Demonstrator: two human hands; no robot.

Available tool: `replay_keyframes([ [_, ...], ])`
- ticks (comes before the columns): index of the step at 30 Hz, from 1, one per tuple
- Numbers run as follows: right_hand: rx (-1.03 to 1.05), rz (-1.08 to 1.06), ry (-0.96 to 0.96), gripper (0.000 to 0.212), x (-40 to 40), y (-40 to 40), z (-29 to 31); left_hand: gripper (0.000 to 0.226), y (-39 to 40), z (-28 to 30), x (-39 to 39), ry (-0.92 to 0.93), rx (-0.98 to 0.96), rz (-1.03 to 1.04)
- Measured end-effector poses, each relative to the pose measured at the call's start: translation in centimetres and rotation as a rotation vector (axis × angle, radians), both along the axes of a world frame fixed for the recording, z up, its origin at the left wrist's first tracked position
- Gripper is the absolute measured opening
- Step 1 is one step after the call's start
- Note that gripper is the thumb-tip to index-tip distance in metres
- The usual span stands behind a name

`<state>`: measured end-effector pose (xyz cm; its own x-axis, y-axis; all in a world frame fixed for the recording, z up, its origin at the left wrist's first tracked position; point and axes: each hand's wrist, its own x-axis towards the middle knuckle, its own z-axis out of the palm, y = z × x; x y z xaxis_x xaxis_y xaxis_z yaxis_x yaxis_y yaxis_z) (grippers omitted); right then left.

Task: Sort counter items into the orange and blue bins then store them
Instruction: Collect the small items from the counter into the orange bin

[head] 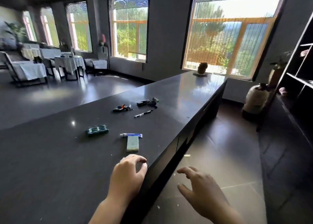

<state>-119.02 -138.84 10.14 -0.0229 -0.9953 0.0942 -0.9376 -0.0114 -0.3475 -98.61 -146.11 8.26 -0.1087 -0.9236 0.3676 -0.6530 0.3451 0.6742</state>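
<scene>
Dark glossy worktop [50,156], near edge runs diagonally past my left hand [128,173], fingers loosely curled, empty, at that edge. Right hand [201,184] off the edge over floor, fingers spread, empty. Ahead: grey flat box [132,144] touching a blue-white tube [131,135], green pack [97,130] left; pen [143,113] and small dark clutter [122,108] farther.

Both forearms run off the bottom edge behind the left hand [128,174] and the right hand [201,188]. Far ahead of the left hand, two dark clusters [122,108] [147,102] of small items are too small to name (one shows an orange speck). The printing on the green box [97,130], ahead and left of that hand, is blurred. The shelf unit [299,71] beyond the right hand is cut by the right edge.
</scene>
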Motion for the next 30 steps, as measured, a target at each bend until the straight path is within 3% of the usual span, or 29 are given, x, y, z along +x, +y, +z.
replay_keyframes([
  [9,0.061,-0.019,-0.047,0.038,-8.0,-10.9,-1.2,0.011,-11.3,0.3,-8.5,-0.053,0.023,-0.071],
  [22,-0.004,0.075,-0.07,0.035,-23.7,-28.1,-0.2,0.013,-25.0,0.8,-23.1,-0.023,0.002,0.084],
  [30,0.094,0.309,-0.058,0.037,-21.9,-38.6,-2.5,0.009,-29.4,-2.7,-20.6,-0.028,0.145,0.329],
])
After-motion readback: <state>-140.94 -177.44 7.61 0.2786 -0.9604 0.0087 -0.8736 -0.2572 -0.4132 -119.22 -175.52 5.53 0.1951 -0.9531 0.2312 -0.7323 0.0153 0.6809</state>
